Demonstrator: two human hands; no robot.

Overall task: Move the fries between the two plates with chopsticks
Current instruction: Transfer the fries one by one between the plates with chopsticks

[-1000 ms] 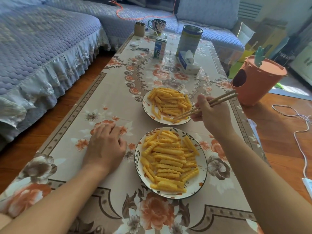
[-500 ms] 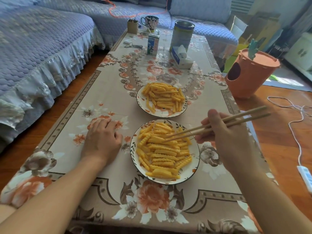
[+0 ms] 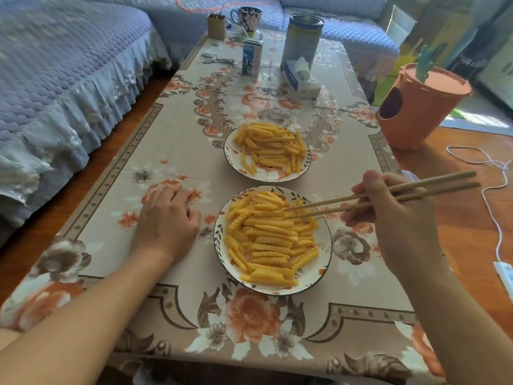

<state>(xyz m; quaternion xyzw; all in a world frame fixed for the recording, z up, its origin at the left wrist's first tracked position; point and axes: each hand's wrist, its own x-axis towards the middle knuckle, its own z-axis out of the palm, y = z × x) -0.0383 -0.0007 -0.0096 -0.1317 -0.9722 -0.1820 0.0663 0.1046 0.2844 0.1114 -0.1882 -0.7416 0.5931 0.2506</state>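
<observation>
**Chopsticks reaching into the near plate of fries**

The right hand (image 3: 399,215) is at the right side of the table, fingers curled round a pair of wooden chopsticks (image 3: 383,196). The sticks slant down and to the left, and their tips rest among the fries at the far right part of the near plate (image 3: 324,262). The tips lie slightly apart; whether they pinch a fry cannot be told.

The left hand (image 3: 166,220) rests palm down on the tablecloth (image 3: 166,151), just left of the near plate, fingers loosely bent and holding nothing.

The near plate is white with a leaf-patterned rim, and crinkle-cut fries (image 3: 266,237) cover most of it. Just beyond it, almost touching, stands the far plate (image 3: 236,162) of the same pattern, holding a second heap of fries (image 3: 270,147).

The tablecloth is beige with orange and brown flowers. At the far end of the table stand a small milk carton (image 3: 252,58), a tall metal tin (image 3: 302,41), a tissue pack (image 3: 301,77) lying just in front of the tin, a patterned mug (image 3: 248,19) and a small brown box (image 3: 216,26). Scissors (image 3: 218,61) lie left of the carton.

To the left is a sofa with a blue quilted cover (image 3: 69,68). To the right, on the wooden floor, stands an orange carrot-shaped bin (image 3: 419,107), and a white cable (image 3: 497,207) trails nearer.
</observation>
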